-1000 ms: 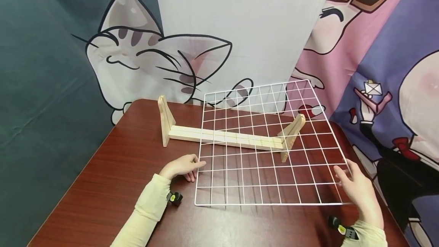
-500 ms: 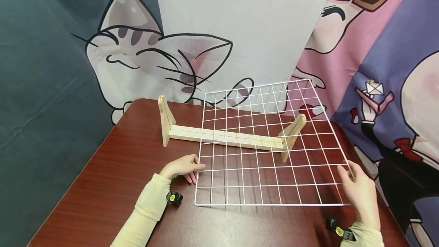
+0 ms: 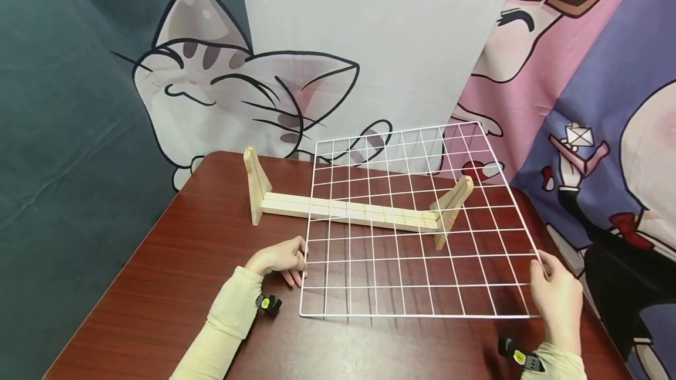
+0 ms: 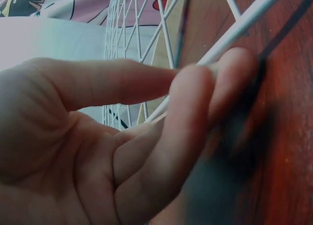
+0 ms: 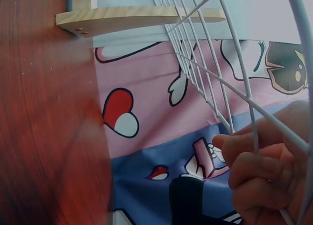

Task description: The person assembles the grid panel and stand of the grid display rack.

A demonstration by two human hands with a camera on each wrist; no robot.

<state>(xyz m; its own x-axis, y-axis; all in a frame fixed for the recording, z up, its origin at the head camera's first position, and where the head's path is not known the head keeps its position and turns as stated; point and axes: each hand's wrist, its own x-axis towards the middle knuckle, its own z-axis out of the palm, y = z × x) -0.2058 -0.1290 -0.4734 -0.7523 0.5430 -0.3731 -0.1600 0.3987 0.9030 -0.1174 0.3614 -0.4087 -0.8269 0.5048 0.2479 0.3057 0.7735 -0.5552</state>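
A white wire grid panel (image 3: 391,315) stands tilted, its near edge low over the table and its far edge raised. My left hand (image 3: 281,257) grips the panel's left edge, thumb and curled fingers meeting at the rod in the left wrist view. On the opposite side my right hand (image 3: 558,298) holds the right edge, its fingers (image 5: 252,171) bent around the wires. Behind and partly seen through the mesh is a pale wooden stand (image 3: 287,204): two tapered uprights joined by a long crosspiece. Its right upright (image 5: 142,17) shows beside the mesh in the right wrist view.
The reddish-brown table (image 3: 174,274) reaches back to a hanging cloth backdrop (image 3: 401,34) printed with a cartoon cat and figures. Each wrist wears a black strapped camera, the left one (image 3: 270,305) above the table and the right one (image 3: 520,358) near the front.
My right hand has come up to the grid's right edge and closed on it. The left thumb has curled in round the left edge. The grid and the stand hardly moved.
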